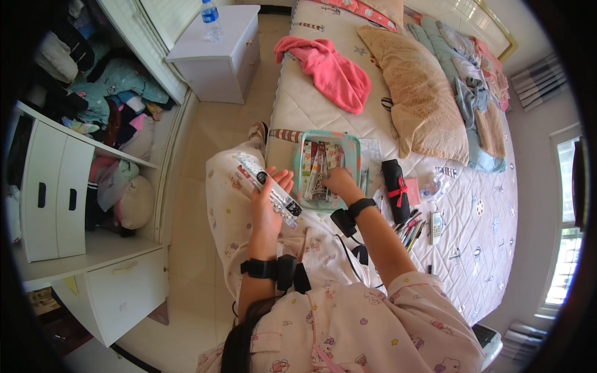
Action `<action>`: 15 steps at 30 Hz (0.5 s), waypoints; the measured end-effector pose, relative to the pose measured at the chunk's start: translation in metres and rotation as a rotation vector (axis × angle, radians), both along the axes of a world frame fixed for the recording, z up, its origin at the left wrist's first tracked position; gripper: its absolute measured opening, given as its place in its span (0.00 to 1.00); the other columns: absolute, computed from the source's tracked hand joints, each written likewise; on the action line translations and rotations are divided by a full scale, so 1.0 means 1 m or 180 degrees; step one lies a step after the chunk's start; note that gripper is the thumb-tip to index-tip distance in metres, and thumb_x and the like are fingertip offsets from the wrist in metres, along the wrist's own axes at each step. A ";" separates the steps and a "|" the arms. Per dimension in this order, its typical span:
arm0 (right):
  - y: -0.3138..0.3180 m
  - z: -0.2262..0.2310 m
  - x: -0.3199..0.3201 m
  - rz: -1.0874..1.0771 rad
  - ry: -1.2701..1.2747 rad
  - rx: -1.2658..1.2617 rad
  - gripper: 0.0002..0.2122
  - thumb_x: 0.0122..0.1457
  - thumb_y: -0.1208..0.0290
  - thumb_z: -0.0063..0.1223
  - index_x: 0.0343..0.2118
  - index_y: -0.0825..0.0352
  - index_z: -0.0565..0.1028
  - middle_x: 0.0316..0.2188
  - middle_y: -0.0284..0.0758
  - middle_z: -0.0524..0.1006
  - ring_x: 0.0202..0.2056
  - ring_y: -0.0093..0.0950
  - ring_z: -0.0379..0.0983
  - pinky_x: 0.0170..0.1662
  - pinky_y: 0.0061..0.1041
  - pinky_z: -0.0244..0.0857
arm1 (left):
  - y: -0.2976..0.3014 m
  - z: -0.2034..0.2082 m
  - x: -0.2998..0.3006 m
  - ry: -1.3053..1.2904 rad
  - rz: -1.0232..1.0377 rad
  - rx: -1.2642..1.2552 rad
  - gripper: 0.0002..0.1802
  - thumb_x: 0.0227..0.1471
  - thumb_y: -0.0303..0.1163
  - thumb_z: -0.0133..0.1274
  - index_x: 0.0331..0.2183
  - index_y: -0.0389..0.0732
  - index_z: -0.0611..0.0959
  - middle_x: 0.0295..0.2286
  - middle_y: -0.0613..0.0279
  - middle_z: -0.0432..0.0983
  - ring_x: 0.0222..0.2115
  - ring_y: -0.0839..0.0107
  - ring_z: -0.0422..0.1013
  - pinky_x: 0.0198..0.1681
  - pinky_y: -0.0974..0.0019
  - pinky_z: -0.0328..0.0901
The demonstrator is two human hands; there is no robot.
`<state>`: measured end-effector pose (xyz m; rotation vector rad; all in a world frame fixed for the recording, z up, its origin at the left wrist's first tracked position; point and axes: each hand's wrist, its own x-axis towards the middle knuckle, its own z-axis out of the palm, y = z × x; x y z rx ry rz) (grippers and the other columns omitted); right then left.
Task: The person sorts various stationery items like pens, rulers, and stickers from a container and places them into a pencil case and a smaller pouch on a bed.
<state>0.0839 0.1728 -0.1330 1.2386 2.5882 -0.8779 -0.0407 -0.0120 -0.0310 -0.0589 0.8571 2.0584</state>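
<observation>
A long, slim clear plastic packet (250, 166) with black-and-white printing lies across my left hand (267, 202), pinned by the thumb, palm turned up. What is inside the packet is too small to make out. To its right, a teal-rimmed box (357, 152) on the bed's edge holds several slim packets (318, 158) with printed wrappers. My right hand (340, 184) reaches down into the box's near right side. Its fingers are curled together among the packets, and the tips are hidden, so what they pinch cannot be made out.
On the bed, right of the box, lie a black roll (393, 186) with a red ribbon, several pens (410, 230) and a white remote-like device (436, 227). A pink cloth (329, 71) and brown pillow (423, 93) lie beyond. A bottle (211, 22) stands on the nightstand (217, 62).
</observation>
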 end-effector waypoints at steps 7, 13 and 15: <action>-0.013 0.031 -0.012 0.0117 0.0150 0.0227 0.14 0.42 0.62 0.51 0.26 0.70 0.73 0.23 0.47 0.74 0.28 0.42 0.72 0.35 0.36 0.66 | 0.000 -0.004 -0.001 -0.0311 -0.0053 0.0178 0.20 0.51 0.34 0.41 0.45 0.36 0.64 0.40 0.49 0.67 0.44 0.58 0.65 0.51 0.57 0.58; -0.015 0.032 -0.009 0.0345 0.0197 -0.0152 0.18 0.44 0.60 0.50 0.36 0.68 0.70 0.29 0.48 0.74 0.32 0.43 0.71 0.36 0.37 0.65 | 0.005 -0.002 0.002 -0.0546 -0.0174 0.0312 0.20 0.51 0.33 0.40 0.46 0.35 0.64 0.41 0.48 0.67 0.45 0.58 0.65 0.51 0.58 0.58; -0.017 0.040 -0.011 0.0286 0.0134 -0.0127 0.18 0.45 0.60 0.51 0.35 0.68 0.71 0.28 0.47 0.74 0.32 0.43 0.71 0.36 0.37 0.65 | 0.004 -0.001 0.002 -0.0408 -0.0153 0.0163 0.19 0.51 0.31 0.42 0.45 0.35 0.65 0.42 0.50 0.66 0.45 0.59 0.64 0.51 0.58 0.59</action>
